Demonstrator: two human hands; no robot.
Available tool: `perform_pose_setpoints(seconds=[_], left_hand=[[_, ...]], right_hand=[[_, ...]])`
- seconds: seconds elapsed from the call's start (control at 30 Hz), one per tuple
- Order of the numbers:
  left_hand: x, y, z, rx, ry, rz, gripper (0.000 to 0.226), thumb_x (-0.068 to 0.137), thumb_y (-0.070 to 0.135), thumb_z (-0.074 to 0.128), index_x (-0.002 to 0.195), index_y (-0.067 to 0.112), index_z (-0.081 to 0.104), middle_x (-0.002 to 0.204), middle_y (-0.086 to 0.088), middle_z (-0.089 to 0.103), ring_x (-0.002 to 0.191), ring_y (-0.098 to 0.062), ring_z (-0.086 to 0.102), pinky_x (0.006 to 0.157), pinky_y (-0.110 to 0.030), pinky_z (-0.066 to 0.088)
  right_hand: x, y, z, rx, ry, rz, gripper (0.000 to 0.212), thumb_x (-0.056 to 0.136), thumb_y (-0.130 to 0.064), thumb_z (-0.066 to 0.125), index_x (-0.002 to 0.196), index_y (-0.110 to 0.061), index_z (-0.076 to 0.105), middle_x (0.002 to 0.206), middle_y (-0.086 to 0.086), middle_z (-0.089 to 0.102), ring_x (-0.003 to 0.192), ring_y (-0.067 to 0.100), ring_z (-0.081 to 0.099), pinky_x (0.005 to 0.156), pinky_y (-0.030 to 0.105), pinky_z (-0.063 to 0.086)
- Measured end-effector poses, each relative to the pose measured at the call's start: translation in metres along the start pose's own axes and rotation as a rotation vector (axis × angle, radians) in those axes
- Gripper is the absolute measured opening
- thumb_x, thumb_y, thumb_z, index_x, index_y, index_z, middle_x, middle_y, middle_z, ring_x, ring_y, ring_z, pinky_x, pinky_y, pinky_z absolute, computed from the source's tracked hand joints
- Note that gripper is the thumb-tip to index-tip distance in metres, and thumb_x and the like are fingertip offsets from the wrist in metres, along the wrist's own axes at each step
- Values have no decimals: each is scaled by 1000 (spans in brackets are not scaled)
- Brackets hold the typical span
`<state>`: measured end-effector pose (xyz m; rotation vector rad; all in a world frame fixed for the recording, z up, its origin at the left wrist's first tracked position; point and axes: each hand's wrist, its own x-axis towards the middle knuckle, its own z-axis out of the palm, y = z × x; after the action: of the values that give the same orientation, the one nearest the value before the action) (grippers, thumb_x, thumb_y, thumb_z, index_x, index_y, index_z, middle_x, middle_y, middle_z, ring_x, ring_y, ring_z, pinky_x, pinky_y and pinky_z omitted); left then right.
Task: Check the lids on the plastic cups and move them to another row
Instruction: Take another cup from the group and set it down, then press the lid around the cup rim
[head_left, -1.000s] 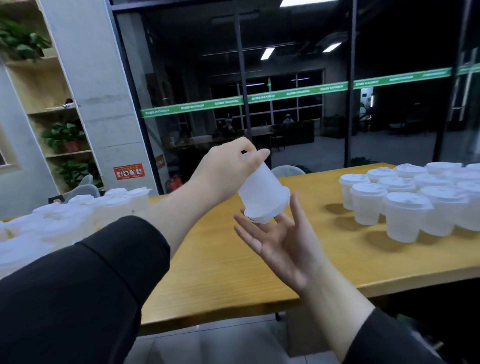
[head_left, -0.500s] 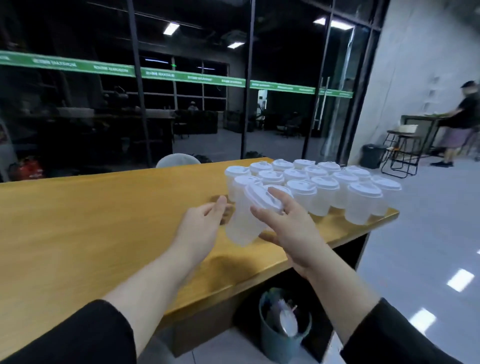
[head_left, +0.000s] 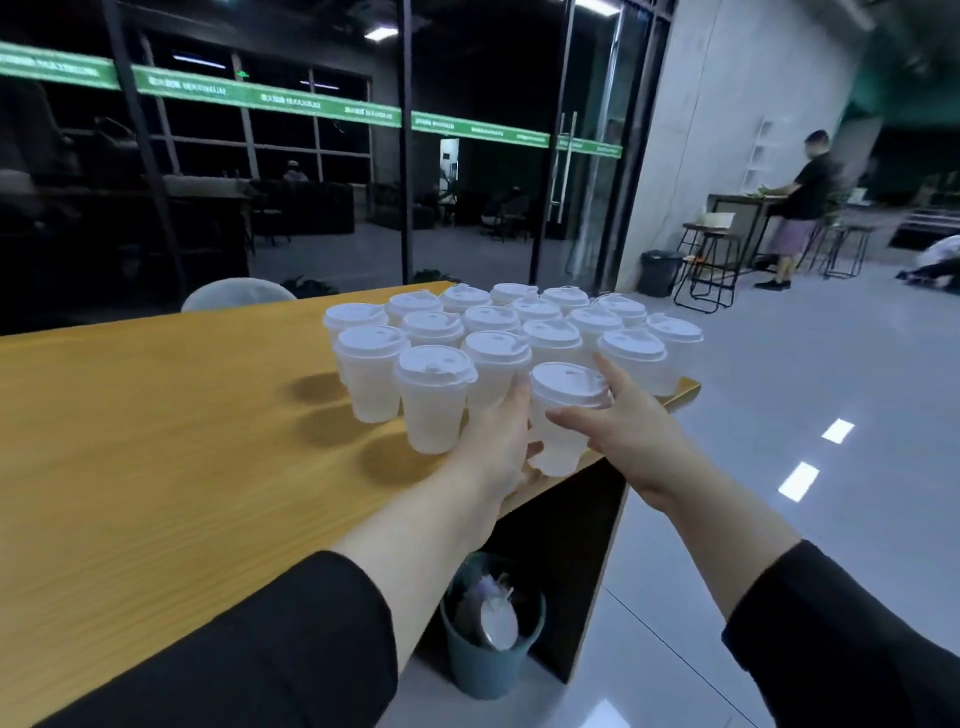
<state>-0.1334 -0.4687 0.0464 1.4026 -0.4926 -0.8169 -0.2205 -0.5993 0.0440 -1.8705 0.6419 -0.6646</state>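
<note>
At the wooden table (head_left: 156, 441) edge, translucent lidded cup (head_left: 563, 415) in left-hand (head_left: 498, 441) grip, right hand (head_left: 628, 431) spread

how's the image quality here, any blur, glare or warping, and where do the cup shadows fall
Head view: wide-angle warping bends the door frames and the table edge. The cups and both hands, left hand and right hand, look fairly sharp; the far right background smears. Ceiling lights glare off the floor. Cup shadows fall left across the wood.
</note>
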Motion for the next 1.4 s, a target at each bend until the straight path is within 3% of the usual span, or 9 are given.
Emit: perform_pose_setpoints(seconds=[0.07,0.2,0.33,0.4,0.6,0.73,0.87,1.0,1.4], left_hand=[[10,-3,13,6,-18,6,60,103,66,36,150,31,48,107,18,57,107,-14,61,96,-37,50],[25,-3,30,-1,-21,-12,65,103,66,36,157,28,40,144,3,52,112,-16,60,77,-27,53],[36,2,38,-49,-18,-58,71,103,65,37,162,25,32,163,-9,38,112,-24,60,88,-34,56],[42,4,40,-34,2,-57,71,103,66,36,162,26,32,162,-11,39,118,-27,62,93,-38,55],[46,1,37,-67,27,-48,69,103,68,35,156,25,40,149,-9,55,118,-25,60,89,-40,52],[30,-6,29,-28,46,-17,64,105,63,33,150,21,49,144,-9,60,129,-26,60,102,-41,51],[2,-3,5,1,188,65,60,107,58,32,121,12,68,108,-9,78,99,-23,76,88,-42,63],[-41,8,-50,10,336,207,59,107,56,36,105,8,68,83,-11,79,80,-30,78,68,-41,61],[-237,32,-373,277,1123,401,31,108,38,48,92,20,68,90,4,74,89,-17,73,83,-53,60]], right_hand=[[8,8,-6,19,7,-4,100,84,-29,84,162,-34,22,140,-17,47,133,8,47,110,29,40],[20,26,-10,86,126,24,55,81,-35,83,130,-44,59,124,-19,66,120,7,60,105,35,49],[26,48,-11,139,229,92,75,71,-52,80,141,-34,57,122,-3,65,108,13,61,103,50,53],[27,51,-13,168,202,122,80,77,-48,77,150,-28,49,130,-2,63,114,13,61,105,48,52],[27,55,-16,380,143,181,54,99,-25,63,150,-16,48,137,1,63,124,16,62,106,43,52],[10,50,-11,362,301,172,38,101,-30,62,137,-19,59,129,1,65,116,17,65,101,41,56],[-11,28,3,361,413,81,21,104,-32,58,114,-18,69,102,2,68,95,20,68,85,39,61],[-32,-21,47,413,249,-13,18,102,-30,61,103,-19,75,88,0,66,81,15,65,81,40,61],[-129,-174,341,386,-454,-166,20,101,-33,60,96,-23,76,96,-3,75,94,18,71,80,41,63]])
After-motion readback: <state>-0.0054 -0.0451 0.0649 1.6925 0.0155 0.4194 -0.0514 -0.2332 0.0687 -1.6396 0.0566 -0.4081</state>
